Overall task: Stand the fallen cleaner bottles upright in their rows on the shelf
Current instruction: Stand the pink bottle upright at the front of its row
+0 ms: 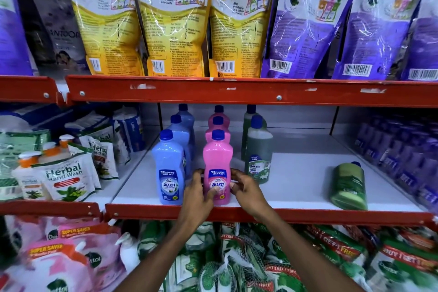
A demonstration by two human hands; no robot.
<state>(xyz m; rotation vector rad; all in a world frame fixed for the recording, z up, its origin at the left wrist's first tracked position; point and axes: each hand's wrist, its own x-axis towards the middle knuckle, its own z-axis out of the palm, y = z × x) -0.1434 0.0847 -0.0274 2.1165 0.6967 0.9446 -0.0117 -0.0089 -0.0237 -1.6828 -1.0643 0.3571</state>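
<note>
A pink cleaner bottle [217, 161] stands upright at the front of the pink row on the white shelf [296, 185]. My left hand [198, 193] grips its lower left side, thumb on the label. My right hand [245, 188] holds its lower right side. A blue bottle [168, 168] stands upright to the left, heading a blue row. Two green bottles [258, 154] stand upright to the right. One green bottle [349, 185] lies on its side at the shelf's right, cap pointing back.
A red shelf lip [308, 214] runs along the front, and a red beam [237, 92] overhangs the bottles. Herbal hand wash pouches [66, 178] fill the left bay. Purple packs [403, 161] line the right. Netted green packs [237, 265] sit below.
</note>
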